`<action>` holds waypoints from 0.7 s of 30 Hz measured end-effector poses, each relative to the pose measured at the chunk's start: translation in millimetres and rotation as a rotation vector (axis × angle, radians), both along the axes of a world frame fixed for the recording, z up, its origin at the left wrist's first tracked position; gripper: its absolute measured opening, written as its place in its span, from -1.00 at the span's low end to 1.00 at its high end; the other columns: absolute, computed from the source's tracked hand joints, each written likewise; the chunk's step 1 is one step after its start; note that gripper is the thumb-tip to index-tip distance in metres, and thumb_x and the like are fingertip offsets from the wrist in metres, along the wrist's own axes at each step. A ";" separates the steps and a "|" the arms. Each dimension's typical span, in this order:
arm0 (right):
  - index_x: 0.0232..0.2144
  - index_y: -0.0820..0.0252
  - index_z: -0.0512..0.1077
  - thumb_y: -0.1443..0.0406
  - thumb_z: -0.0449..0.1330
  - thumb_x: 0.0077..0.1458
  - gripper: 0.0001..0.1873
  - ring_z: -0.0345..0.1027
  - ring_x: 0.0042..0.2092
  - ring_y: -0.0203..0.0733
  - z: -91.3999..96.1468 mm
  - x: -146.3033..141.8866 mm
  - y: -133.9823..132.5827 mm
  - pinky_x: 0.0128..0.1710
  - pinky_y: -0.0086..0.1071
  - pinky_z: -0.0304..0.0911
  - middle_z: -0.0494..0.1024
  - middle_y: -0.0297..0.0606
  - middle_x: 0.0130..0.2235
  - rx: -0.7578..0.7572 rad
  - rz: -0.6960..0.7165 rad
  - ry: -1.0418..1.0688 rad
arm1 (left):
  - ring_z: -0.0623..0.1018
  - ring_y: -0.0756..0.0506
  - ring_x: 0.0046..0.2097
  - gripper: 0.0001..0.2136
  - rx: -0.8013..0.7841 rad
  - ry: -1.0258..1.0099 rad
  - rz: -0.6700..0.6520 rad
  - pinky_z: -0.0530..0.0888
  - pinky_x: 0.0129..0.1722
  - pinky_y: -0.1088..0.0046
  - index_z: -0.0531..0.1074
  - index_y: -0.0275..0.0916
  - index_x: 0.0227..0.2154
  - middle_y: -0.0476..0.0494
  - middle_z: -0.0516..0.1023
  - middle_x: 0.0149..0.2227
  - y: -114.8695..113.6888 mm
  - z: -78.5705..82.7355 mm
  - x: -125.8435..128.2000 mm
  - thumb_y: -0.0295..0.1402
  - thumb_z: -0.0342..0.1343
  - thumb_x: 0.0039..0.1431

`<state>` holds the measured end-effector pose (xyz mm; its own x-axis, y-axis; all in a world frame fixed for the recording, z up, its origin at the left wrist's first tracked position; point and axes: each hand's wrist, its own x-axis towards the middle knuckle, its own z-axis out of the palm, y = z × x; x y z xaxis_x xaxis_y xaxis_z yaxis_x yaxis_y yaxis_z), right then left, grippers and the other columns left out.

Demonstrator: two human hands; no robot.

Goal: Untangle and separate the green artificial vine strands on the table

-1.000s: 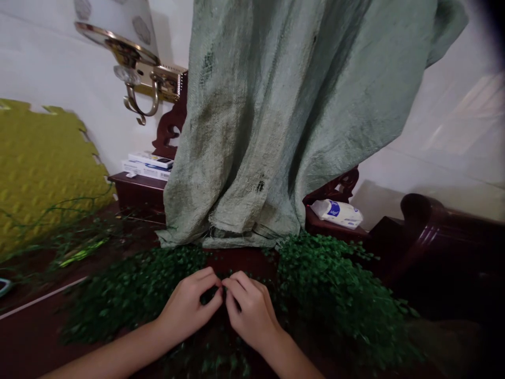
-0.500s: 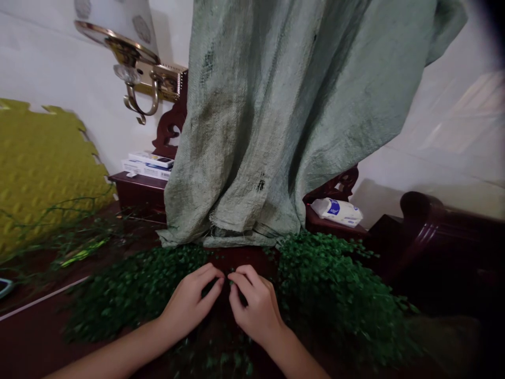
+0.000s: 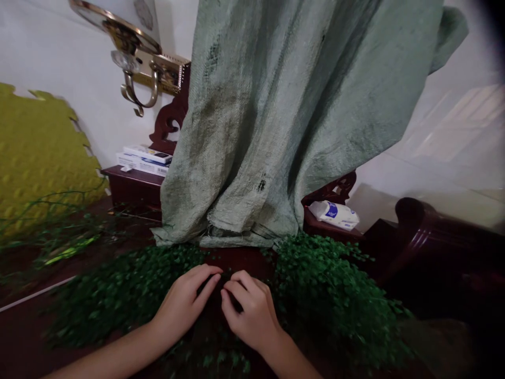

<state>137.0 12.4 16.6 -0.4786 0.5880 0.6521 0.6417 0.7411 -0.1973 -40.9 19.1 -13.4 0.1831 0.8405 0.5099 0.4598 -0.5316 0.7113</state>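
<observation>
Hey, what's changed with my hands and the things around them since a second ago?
Your left hand and right hand, whose fingertips seemed to meet, have parted slightly, the left fingertips now a bit farther forward. Any grasp or release is too small to tell. The left leafy heap, right leafy heap, grey-green cloth and white packet stayed put; the camera view shifted slightly.

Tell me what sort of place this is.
Probably a room in a home, though the view is narrow: a wall lamp, dark carved wood and a yellow mat suggest it.

Two large leafy heaps [image 3: 130,292], one cloth [image 3: 256,131], one lamp [image 3: 128,34]
</observation>
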 end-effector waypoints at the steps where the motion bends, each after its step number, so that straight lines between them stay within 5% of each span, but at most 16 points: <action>1: -0.36 0.17 0.45 0.35 0.09 0.15 -0.87 0.37 -0.39 -0.26 -0.9 0.0 0.9 -0.34 -0.40 0.28 0.47 -0.27 -0.33 -0.010 -0.009 -0.014 | 0.53 -0.09 -0.14 -0.81 0.026 0.009 0.004 0.44 -0.11 0.38 0.44 -0.12 -0.14 -0.04 0.55 -0.19 0.4 -1.0 -0.3 -0.30 -0.05 0.32; 6: -0.33 0.15 0.44 0.35 0.09 0.15 -0.88 0.38 -0.37 -0.25 -4.9 -0.2 2.5 -0.33 -0.40 0.27 0.47 -0.28 -0.30 -0.055 -0.028 -0.065 | 0.52 -0.08 -0.15 -0.86 0.104 0.014 -0.005 0.44 -0.11 0.37 0.43 -0.09 -0.15 -0.01 0.55 -0.22 2.6 -3.8 0.0 -0.34 0.02 0.29; 21: -0.14 0.12 0.43 0.35 0.09 0.17 -0.79 0.43 -0.28 -0.21 2.0 -0.3 0.7 -0.24 -0.37 0.33 0.47 -0.25 -0.17 -0.155 -0.054 -0.150 | 0.52 -0.08 -0.17 -0.83 0.003 -0.050 -0.061 0.45 -0.15 0.40 0.41 -0.16 -0.18 -0.08 0.51 -0.23 -1.3 4.3 2.1 -0.33 -0.08 0.34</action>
<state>136.7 13.2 18.6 -0.5284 0.7031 0.4759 0.7104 0.6731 -0.2057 -38.8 17.8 -9.0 0.2084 0.8268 0.5225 0.3903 -0.5601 0.7307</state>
